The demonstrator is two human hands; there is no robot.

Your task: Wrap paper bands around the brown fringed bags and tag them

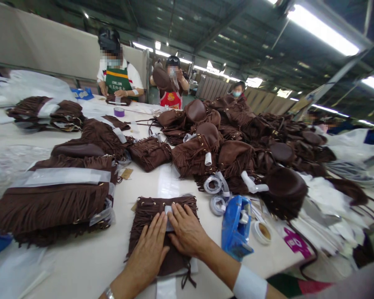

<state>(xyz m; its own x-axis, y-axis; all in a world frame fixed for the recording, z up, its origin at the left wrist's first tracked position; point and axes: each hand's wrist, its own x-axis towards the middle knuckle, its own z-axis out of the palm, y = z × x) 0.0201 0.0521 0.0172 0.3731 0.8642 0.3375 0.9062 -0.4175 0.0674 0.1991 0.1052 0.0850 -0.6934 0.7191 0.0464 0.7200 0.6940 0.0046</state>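
Note:
A dark brown fringed bag (177,259) with metal eyelets along its top edge lies flat on the table in front of me. My left hand (151,243) rests on its left part, fingers stretched out. Flat on the upper middle is my right hand (188,230), its fingers close to those of the left. Between the fingertips shows a whitish strip (168,220) on the bag. Another pale strip (169,182) runs out on the table beyond the bag, and its near end shows below it.
A blue tape dispenser (233,228) and a tape roll (262,232) stand to the right. Stacked fringed bags (56,199) lie left; a large heap of brown bags (237,153) fills the back right. Several co-workers stand across the table (81,265), one in a green apron (118,85).

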